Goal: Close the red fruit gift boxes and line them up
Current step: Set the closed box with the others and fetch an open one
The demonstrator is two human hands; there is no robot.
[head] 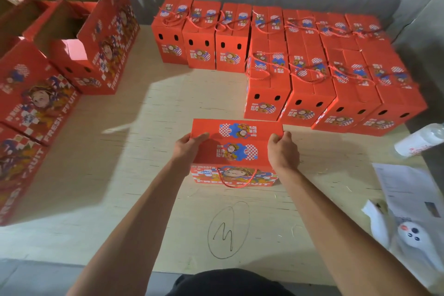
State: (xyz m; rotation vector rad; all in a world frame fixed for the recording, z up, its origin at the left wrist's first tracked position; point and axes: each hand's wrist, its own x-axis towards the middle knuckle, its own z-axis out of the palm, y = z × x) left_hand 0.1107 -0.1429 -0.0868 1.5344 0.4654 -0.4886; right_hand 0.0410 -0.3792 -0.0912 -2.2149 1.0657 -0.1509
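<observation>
Left hand (189, 149), right hand (283, 151) — red box (236, 151) gripped between.

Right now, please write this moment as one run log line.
hands: left hand and right hand grip red gift box | flaps: closed | closed boxes: rows behind

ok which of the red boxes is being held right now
The lone box at the front centre of the table: the left hand and right hand grip its top flaps. All the others stand untouched in rows.

Open boxes (28, 103) cut by left edge; bottle (420, 139) cut right.
</observation>
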